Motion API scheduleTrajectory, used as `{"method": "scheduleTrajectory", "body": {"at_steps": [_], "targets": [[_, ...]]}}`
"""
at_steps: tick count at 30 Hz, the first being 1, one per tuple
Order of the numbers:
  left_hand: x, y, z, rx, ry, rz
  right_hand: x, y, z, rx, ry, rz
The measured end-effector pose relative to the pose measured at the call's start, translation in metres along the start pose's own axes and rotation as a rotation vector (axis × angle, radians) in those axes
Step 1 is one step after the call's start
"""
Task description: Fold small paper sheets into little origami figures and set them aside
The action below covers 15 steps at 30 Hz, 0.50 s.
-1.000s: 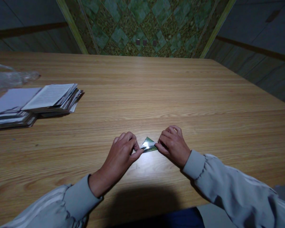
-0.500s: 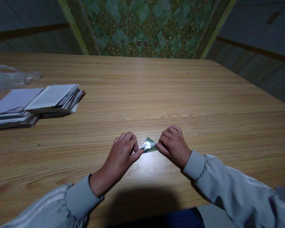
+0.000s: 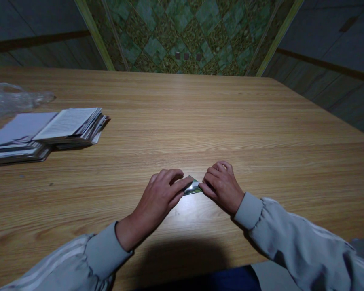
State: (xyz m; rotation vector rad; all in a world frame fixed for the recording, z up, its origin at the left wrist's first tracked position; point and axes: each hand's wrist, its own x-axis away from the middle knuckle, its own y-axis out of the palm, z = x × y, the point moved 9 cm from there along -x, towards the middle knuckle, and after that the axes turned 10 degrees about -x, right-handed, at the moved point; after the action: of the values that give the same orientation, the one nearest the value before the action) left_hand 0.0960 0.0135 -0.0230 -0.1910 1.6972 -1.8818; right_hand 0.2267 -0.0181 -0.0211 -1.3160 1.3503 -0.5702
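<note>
A small, glossy green folded paper (image 3: 194,188) lies on the table in front of me, with a pale shine on its face. My left hand (image 3: 162,190) has its thumb at the paper's left corner and its index finger stretched over the top, hiding part of it. On the other side, my right hand (image 3: 221,186) is closed, with thumb and fingers pinching the paper's right corner. The remaining fingers of the right hand are curled in.
The wooden table (image 3: 182,121) spreads out widely around my hands. At the left are two stacks of printed papers, a nearer stack (image 3: 21,151) and another stack (image 3: 74,125) beside it. A clear plastic bag (image 3: 15,101) lies behind them. A tiled wall (image 3: 185,32) stands beyond the far edge.
My left index finger has straightened and moved right across the paper's upper part, covering more of it. The right hand has stayed in place at its corner.
</note>
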Motion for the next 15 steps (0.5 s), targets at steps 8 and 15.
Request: {"method": "scheduleTrajectory", "body": {"at_steps": [8,15], "targets": [[0.005,0.001,0.015,-0.175,0.204,0.021,0.0,0.0,0.001,-0.002,0.009,-0.002],[0.011,-0.004,-0.004,-0.038,0.04,0.076,0.003,0.003,0.004,0.012,0.028,-0.025]]}}
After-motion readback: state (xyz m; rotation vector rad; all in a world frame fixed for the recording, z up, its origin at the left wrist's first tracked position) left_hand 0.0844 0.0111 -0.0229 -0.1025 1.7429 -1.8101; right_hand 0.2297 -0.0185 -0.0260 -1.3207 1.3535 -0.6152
